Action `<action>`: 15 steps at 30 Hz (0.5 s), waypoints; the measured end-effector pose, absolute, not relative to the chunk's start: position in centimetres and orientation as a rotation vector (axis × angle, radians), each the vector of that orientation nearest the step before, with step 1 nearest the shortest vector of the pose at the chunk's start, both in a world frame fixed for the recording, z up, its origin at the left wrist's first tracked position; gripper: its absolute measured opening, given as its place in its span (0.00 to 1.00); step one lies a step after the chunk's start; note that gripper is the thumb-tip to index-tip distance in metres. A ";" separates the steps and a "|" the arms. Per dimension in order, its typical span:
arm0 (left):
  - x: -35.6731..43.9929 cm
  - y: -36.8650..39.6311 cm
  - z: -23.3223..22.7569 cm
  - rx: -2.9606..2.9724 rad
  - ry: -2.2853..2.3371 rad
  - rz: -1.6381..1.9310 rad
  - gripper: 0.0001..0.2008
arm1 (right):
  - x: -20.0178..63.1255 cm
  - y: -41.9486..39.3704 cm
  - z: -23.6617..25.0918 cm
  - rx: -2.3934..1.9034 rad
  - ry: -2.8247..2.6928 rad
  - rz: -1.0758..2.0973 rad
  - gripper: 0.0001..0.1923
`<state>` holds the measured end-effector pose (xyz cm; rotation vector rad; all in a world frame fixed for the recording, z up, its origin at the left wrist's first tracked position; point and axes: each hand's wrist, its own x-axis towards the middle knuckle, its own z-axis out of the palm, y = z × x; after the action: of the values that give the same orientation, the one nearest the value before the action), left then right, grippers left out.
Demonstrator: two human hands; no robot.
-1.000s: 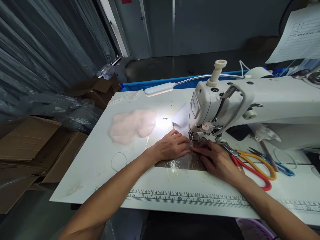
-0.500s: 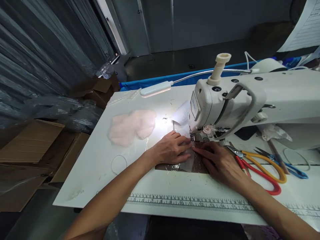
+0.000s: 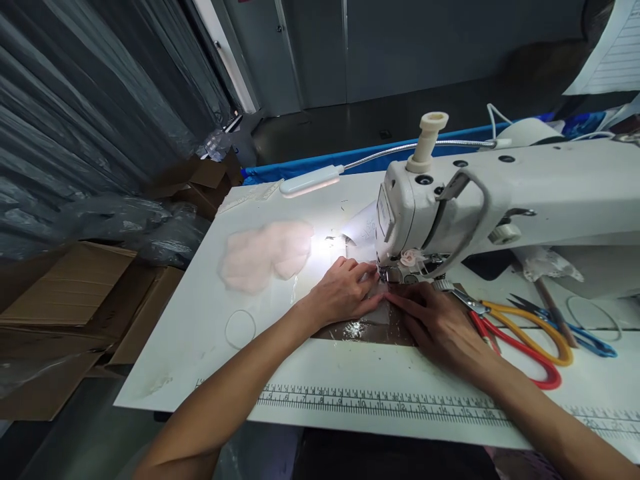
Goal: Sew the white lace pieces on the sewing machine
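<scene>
Fabric piece [image 3: 376, 313] slid farther under both hands.

the white sewing machine [image 3: 500, 193] runs off the right edge. its needle is hidden behind the head. the printed white paper sheet [image 3: 617, 57] is cropped, its print unreadable.
</scene>
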<state>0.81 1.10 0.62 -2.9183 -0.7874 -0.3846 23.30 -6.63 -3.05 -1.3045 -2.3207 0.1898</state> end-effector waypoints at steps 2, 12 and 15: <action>1.0 1.0 0.6 -2.902 -0.816 -0.382 0.21 | 23.2 -6.6 -3.0 -1.311 -2.313 0.207 0.24; -1.2 1.1 4.0 -2.941 -0.877 -0.614 0.18 | 24.5 -6.8 0.1 -1.321 -2.088 0.602 0.17; -2.0 0.5 4.7 -3.017 -0.789 -0.577 0.14 | 24.7 -7.2 0.6 -1.304 -2.129 0.560 0.16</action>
<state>-1.96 0.50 4.68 -3.0174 -0.7890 -0.5773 24.73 -7.23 0.58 -1.3038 -2.1293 0.5601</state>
